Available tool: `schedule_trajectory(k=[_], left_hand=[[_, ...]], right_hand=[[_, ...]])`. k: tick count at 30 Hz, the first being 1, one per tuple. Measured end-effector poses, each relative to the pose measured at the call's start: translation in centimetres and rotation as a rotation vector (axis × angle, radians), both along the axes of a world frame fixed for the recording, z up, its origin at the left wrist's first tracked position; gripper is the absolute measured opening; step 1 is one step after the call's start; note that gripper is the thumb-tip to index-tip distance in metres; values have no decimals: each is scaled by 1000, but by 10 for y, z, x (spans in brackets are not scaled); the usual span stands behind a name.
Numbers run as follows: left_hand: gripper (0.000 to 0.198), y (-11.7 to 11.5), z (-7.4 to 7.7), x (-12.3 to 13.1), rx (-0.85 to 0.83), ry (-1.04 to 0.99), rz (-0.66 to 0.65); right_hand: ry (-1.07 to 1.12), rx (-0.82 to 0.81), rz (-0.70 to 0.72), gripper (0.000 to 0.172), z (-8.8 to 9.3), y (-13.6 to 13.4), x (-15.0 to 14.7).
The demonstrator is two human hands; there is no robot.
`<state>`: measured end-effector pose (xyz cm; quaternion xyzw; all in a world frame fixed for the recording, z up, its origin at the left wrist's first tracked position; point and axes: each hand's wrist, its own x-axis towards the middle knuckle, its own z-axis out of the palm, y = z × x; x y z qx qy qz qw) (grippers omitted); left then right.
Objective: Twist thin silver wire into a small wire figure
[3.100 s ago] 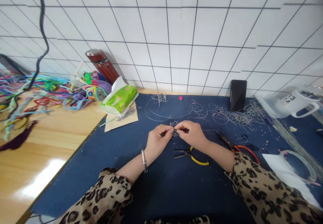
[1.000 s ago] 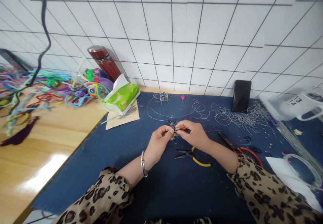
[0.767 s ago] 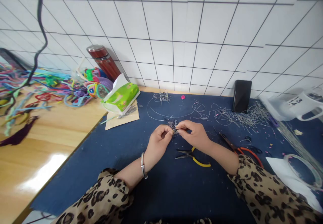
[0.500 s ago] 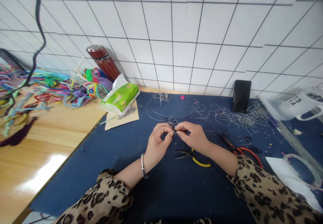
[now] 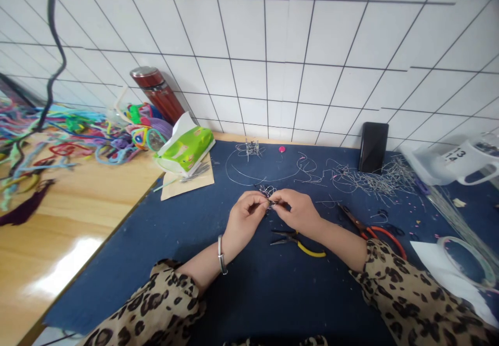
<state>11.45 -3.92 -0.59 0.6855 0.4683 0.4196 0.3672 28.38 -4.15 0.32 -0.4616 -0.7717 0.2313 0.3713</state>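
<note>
My left hand (image 5: 245, 221) and my right hand (image 5: 298, 212) meet over the dark blue mat, thumbs and forefingers pinched together. Between the fingertips they hold a small bundle of thin wire (image 5: 267, 190), dark in places and silvery in others; its exact form is partly covered by the fingers. Pliers with yellow handles (image 5: 310, 251) lie just below my right hand, partly under the wrist. Scissors with orange handles (image 5: 385, 231) rest to the right of that forearm. A long loop of silvery wire (image 5: 249, 182) curves on the mat beyond the hands.
Loose wire offcuts (image 5: 384, 177) spread before a black phone (image 5: 373, 147) leaning on the wall. A tissue pack (image 5: 187, 151) lies on brown paper at left, by a red flask (image 5: 159, 93). Colourful pipe cleaners (image 5: 78, 138) cover the wooden table. A white mug (image 5: 473, 158) stands at right.
My right fingertips have shifted slightly around the wire bundle, and both hands stay pinched on it. The whole view has moved a little; the tools lie as before.
</note>
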Motion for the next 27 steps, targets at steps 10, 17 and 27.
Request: schedule_trajectory(k=[10, 17, 27], left_hand=[[2, 0, -2, 2, 12, -27, -14], [5, -1, 1, 2, 26, -15, -26], [11, -2, 2, 2, -17, -27, -26]], right_hand=[[86, -12, -53, 24, -6, 1, -2], [200, -134, -14, 19, 3, 2, 3], [322, -226, 40, 19, 1, 7, 6]])
